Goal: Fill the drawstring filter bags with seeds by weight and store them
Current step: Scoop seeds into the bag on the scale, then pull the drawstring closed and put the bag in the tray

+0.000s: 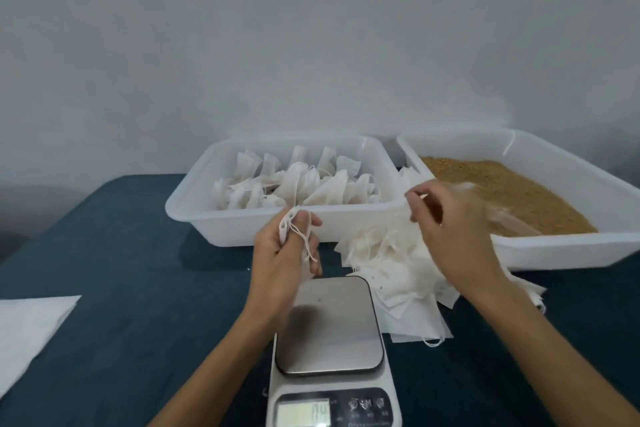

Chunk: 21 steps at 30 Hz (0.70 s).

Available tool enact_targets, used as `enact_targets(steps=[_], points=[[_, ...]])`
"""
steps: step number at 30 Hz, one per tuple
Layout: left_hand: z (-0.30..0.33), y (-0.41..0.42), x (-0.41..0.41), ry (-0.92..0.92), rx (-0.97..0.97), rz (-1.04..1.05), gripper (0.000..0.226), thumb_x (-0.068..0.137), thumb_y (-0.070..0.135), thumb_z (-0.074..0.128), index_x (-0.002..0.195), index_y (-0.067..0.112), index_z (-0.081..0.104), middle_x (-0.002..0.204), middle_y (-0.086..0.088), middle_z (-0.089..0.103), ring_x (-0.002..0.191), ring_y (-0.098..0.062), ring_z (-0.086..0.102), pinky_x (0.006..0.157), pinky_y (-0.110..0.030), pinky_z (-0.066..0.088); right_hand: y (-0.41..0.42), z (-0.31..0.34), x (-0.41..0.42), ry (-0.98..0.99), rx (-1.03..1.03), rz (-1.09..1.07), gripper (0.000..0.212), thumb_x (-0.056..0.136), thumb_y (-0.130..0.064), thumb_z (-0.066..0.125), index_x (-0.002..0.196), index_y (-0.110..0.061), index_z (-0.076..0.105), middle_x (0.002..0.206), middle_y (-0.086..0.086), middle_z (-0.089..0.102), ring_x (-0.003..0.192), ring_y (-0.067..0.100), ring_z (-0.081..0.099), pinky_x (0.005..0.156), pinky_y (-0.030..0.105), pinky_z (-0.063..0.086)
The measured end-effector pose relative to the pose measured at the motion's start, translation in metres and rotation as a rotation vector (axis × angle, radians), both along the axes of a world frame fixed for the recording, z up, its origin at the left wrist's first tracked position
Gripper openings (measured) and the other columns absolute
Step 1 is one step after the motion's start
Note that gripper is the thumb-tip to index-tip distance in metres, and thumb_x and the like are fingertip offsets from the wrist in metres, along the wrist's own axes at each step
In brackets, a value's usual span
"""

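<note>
filter bag (289,230) bunched between left hand (284,253) fingers; drawstring draped over them

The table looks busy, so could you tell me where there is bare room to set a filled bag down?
Bare blue table lies left of the scale, between the bag tray and the white sheet. Another patch lies near right, below the empty-bag pile. It is crowded around that pile, between scale and seed tray, under both hands.
</note>
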State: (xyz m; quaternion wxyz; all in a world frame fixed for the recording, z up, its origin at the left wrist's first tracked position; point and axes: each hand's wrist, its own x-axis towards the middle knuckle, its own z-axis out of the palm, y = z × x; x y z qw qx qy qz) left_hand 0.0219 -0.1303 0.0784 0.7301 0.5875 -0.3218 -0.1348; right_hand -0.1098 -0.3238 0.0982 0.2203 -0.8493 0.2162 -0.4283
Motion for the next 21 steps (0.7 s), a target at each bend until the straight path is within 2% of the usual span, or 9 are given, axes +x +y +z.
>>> enact_targets(steps=[4,6,8,11,13,16,18,20,21], points=[[0.034,-0.006,0.067,-0.076,0.028,0.259,0.035,0.111,0.032,0.049,0.088,0.013,0.068,0.064,0.003,0.060,0.056,-0.011,0.057,0.054,-0.023,0.051,0.032,-0.023,0.008,-0.037,0.069,0.104,0.011,0.100,-0.030,0.058,0.092,-0.029,0.065,0.065,-0.014,0.064,0.065,0.006,0.064,0.060,0.016,0.047],[0.051,-0.013,0.110,-0.139,0.122,0.373,0.031,0.109,0.028,0.050,0.088,0.018,0.070,0.068,0.009,0.065,0.061,-0.006,0.062,0.054,-0.021,0.050,0.030,-0.028,0.007,-0.046,0.060,0.109,0.010,0.100,-0.028,0.058,0.092,-0.029,0.065,0.064,-0.015,0.063,0.064,0.007,0.065,0.061,0.018,0.048],[0.062,-0.023,0.155,-0.194,0.260,0.455,0.028,0.105,0.021,0.050,0.089,0.017,0.073,0.079,0.001,0.070,0.072,-0.015,0.065,0.062,-0.030,0.054,0.026,-0.030,0.004,-0.057,0.062,0.106,0.011,0.099,-0.030,0.057,0.091,-0.030,0.065,0.065,-0.014,0.064,0.062,0.008,0.064,0.061,0.024,0.049],[0.063,-0.035,0.220,-0.275,0.480,0.579,0.029,0.105,0.018,0.052,0.098,0.005,0.077,0.097,-0.014,0.073,0.088,-0.028,0.065,0.083,-0.041,0.052,0.025,-0.031,0.003,-0.028,0.049,0.089,0.011,0.098,-0.033,0.054,0.092,-0.033,0.064,0.064,-0.013,0.062,0.061,0.007,0.063,0.058,0.028,0.050],[0.059,-0.041,0.254,-0.297,0.593,0.632,0.026,0.104,0.017,0.054,0.100,0.003,0.076,0.096,-0.016,0.070,0.088,-0.030,0.062,0.083,-0.041,0.051,0.026,-0.033,0.004,0.003,0.015,0.074,0.011,0.098,-0.032,0.055,0.093,-0.031,0.064,0.062,-0.014,0.059,0.059,0.007,0.060,0.056,0.029,0.050],[0.052,-0.052,0.291,-0.297,0.699,0.686,0.020,0.102,0.015,0.055,0.090,0.006,0.069,0.090,-0.019,0.065,0.085,-0.034,0.063,0.083,-0.048,0.056,0.026,-0.034,0.007,-0.003,-0.062,0.061,0.012,0.100,-0.021,0.061,0.091,-0.022,0.070,0.061,-0.011,0.058,0.055,0.006,0.057,0.052,0.031,0.052],[0.048,-0.064,0.303,-0.301,0.861,0.654,0.020,0.103,0.015,0.056,0.092,0.000,0.064,0.091,-0.021,0.066,0.083,-0.038,0.069,0.073,-0.048,0.062,0.025,-0.034,0.008,-0.026,-0.095,0.045,0.012,0.094,-0.021,0.062,0.090,-0.018,0.073,0.061,-0.009,0.059,0.052,0.010,0.058,0.050,0.030,0.053],[0.046,-0.077,0.308,-0.351,1.070,0.617,0.021,0.103,0.008,0.055,0.084,-0.001,0.056,0.085,-0.020,0.064,0.066,-0.037,0.069,0.051,-0.040,0.055,0.023,-0.034,0.009,-0.062,-0.094,0.039,0.015,0.091,-0.025,0.060,0.089,-0.017,0.074,0.060,-0.006,0.059,0.052,0.014,0.059,0.049,0.033,0.054],[0.046,-0.084,0.309,-0.370,1.164,0.596,0.022,0.101,0.004,0.055,0.080,0.000,0.053,0.080,-0.020,0.063,0.060,-0.035,0.066,0.044,-0.037,0.051,0.021,-0.034,0.008,-0.072,-0.085,0.037,0.019,0.094,-0.028,0.059,0.089,-0.017,0.074,0.060,-0.006,0.059,0.052,0.015,0.060,0.049,0.034,0.053]])
